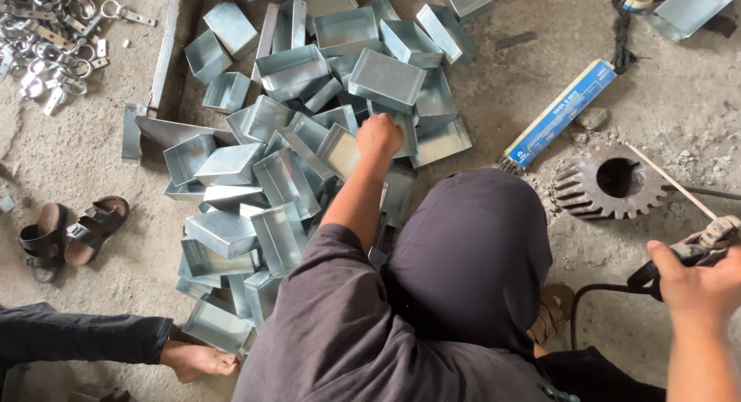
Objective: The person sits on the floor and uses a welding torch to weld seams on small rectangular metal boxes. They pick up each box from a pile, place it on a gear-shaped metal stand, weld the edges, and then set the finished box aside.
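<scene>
- Left hand (379, 136) is closed in a fist down in the pile of metal trays (309, 139), gripping one by its edge; which tray, cannot tell.
- Right hand (698, 282) is wrapped tight round a welding electrode holder (714, 240) with rod (670, 181), by the gear (610, 182) at the floor's (77, 155) right edge.
- Trays look like thin folded sheet: light, stiff, slippery, probably sharp-edged. Best gripped by a side wall or rim.
- Someone else's bare foot (202, 361) lies near the bottom left.

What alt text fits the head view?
Seen from above, a person's left hand reaches into a pile of grey sheet-metal boxes on a dusty concrete floor, while the right hand grips a welding electrode holder beside a large gear.
</scene>
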